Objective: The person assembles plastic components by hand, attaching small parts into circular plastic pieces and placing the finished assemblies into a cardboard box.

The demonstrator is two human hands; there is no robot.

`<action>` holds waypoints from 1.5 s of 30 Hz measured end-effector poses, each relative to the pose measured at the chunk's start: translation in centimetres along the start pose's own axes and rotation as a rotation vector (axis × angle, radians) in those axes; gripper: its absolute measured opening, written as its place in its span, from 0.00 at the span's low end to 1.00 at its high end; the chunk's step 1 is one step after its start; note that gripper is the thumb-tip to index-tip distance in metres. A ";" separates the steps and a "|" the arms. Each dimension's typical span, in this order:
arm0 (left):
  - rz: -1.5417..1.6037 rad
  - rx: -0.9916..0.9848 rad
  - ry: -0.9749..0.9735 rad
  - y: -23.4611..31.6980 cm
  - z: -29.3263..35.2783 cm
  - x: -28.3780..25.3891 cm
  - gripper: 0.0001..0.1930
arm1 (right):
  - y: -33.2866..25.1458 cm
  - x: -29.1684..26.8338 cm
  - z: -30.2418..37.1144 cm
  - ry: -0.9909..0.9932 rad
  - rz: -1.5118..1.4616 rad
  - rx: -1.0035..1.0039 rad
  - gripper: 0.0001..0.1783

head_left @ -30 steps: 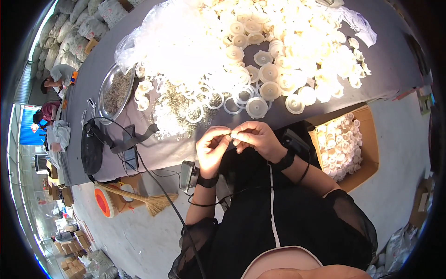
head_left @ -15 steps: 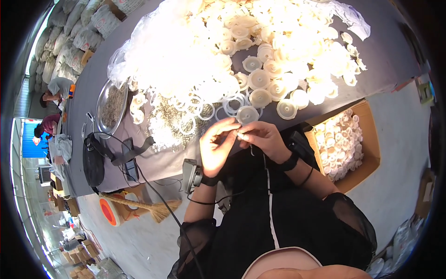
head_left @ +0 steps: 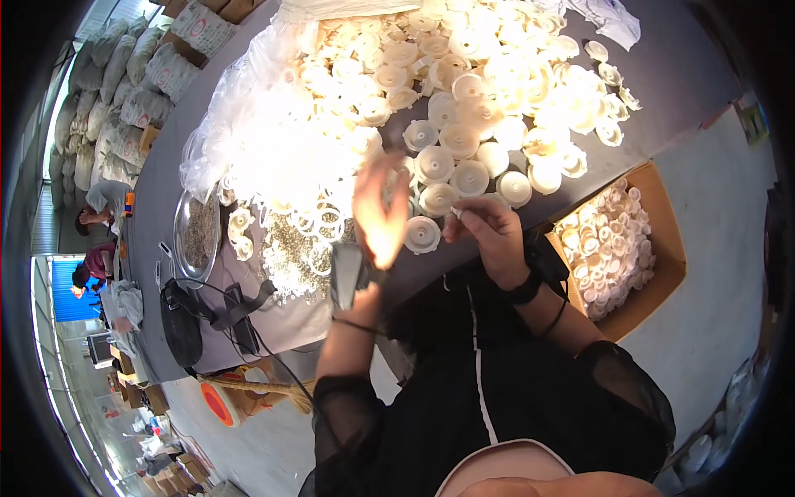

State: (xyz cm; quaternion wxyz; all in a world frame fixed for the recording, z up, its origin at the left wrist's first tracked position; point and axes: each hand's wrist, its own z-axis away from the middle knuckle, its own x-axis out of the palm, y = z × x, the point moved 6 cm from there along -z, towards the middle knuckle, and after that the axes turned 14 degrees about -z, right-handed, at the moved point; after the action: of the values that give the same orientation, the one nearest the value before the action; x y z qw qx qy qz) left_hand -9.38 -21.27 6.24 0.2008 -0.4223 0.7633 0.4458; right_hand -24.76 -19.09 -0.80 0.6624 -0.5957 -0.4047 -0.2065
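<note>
My right hand [head_left: 494,240] is closed in a pinch on a small white part [head_left: 456,213] near the table's front edge. Too little of that part shows to tell its kind. My left hand [head_left: 383,211] is smeared by motion over the near side of the pile, so its fingers cannot be read. Between the two hands a round white plastic disc [head_left: 422,235] lies on the grey table. More white discs [head_left: 470,177] with raised centres spread beyond them. White rings [head_left: 328,222] and a heap of small shiny pieces [head_left: 291,258] lie left of my left hand.
A steel tray [head_left: 184,217] of small pieces stands on the left, near a black pouch [head_left: 180,327] and cables. At right, a cardboard box [head_left: 669,240] holds many white parts. Other people [head_left: 101,257] work far left.
My hands were together at the table edge, fingertips meeting; now they are apart. The left has moved forward over the pile. The right has shifted slightly right, still pinching.
</note>
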 end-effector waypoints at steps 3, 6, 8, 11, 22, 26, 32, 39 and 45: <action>-0.300 0.139 0.016 -3.4 -5.4 1.7 0.16 | -0.4 0.0 -0.3 0.005 -0.067 0.023 0.09; -0.514 -0.031 -0.157 -8.2 -9.7 4.2 0.18 | 0.2 -0.3 0.0 0.031 -0.075 0.108 0.10; -0.520 -0.137 -0.259 -9.2 -11.1 5.3 0.16 | -0.3 -0.7 -0.1 0.016 -0.064 0.076 0.10; -0.877 -0.043 -0.370 -11.2 -10.9 7.2 0.11 | -0.9 -0.8 -0.5 -0.018 -0.070 0.050 0.11; 0.089 -0.271 0.047 -1.8 -2.0 -1.9 0.07 | -0.8 1.9 -1.4 -0.118 -0.110 0.045 0.11; 0.440 -0.317 -0.075 1.6 3.6 -2.0 0.08 | -0.4 3.5 -0.7 -0.163 -0.039 0.066 0.10; 0.597 -0.399 0.026 2.2 7.4 -4.5 0.12 | 0.9 5.2 1.6 -0.243 0.070 0.149 0.08; 0.614 -0.393 0.025 3.4 9.1 -5.6 0.13 | 1.1 5.7 3.1 -0.236 0.142 0.191 0.06; 0.589 -0.432 0.028 3.3 11.3 -5.5 0.14 | -0.2 5.0 3.9 -0.172 0.665 0.094 0.21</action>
State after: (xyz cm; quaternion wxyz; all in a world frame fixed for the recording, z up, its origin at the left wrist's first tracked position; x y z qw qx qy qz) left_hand -9.78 -8.28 5.76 -0.0404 -0.2231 0.7432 0.6295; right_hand -23.09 -14.30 3.05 0.6836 -0.6791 -0.2517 0.0906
